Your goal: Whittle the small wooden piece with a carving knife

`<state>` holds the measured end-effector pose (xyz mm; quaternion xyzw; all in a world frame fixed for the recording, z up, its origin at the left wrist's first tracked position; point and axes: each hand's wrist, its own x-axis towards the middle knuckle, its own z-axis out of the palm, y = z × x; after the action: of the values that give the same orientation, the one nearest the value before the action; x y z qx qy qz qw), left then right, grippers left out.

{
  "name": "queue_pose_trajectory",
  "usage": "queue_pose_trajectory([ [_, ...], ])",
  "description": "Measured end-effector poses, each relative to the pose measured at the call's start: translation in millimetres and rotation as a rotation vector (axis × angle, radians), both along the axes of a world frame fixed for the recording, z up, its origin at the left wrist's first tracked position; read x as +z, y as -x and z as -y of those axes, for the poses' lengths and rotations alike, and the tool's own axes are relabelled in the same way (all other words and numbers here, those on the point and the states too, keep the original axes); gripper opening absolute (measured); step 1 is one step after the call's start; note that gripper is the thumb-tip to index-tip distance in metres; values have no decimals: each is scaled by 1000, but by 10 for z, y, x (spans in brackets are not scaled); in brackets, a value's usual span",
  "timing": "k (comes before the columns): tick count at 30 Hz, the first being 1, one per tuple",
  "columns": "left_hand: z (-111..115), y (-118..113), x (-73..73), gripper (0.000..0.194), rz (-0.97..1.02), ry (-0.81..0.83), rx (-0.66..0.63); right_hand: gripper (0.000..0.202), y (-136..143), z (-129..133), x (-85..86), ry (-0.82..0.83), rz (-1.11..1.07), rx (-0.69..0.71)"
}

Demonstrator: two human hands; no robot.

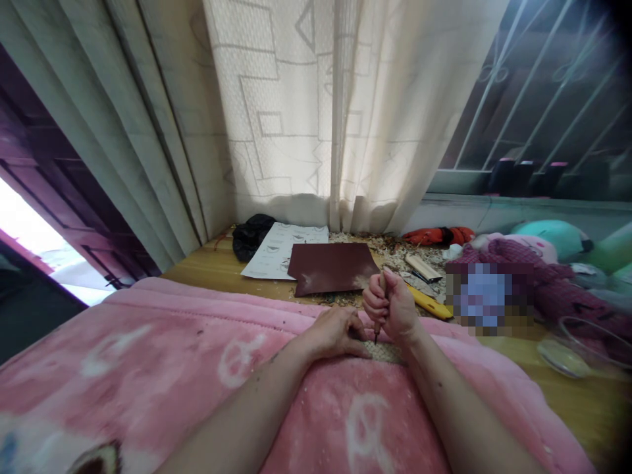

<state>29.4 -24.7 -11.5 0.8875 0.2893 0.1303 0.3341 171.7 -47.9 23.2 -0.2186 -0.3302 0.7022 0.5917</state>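
My right hand is closed in a fist around a small carving tool with a wooden handle and a thin dark tip. The tip points down at a pale piece with a textured surface, which lies on the pink blanket over my lap. With curled fingers and thumb, my left hand grips the left end of that piece. My right wrist covers its right end. Whether the tip touches the surface I cannot tell.
Beyond the blanket, a brown sheet overlaps a white printed sheet on the wooden table. Shavings surround a yellow-handled tool and a light wooden block. A clear container and plush items are at right.
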Motion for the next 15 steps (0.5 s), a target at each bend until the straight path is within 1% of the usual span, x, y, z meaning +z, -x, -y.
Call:
queue_pose_trajectory([
  [2, -5, 2, -19, 32, 8, -1, 0, 41, 44, -14, -11, 48, 48, -89],
  [5, -5, 5, -26, 30, -4, 7, -2, 42, 120, -41, -42, 117, 159, -273],
  [9, 10, 1, 7, 30, -30, 1, 9, 44, 173, -63, -100, 182, 247, -540],
  [11, 17, -3, 23, 29, -38, -4, 12, 45, 175, -60, -119, 194, 262, -650],
  [13, 20, -7, 29, 29, -45, -8, 16, 46, 169, -49, -125, 197, 257, -715],
  [15, 19, -10, 26, 30, -51, -14, 18, 45, 157, -37, -121, 198, 226, -721],
])
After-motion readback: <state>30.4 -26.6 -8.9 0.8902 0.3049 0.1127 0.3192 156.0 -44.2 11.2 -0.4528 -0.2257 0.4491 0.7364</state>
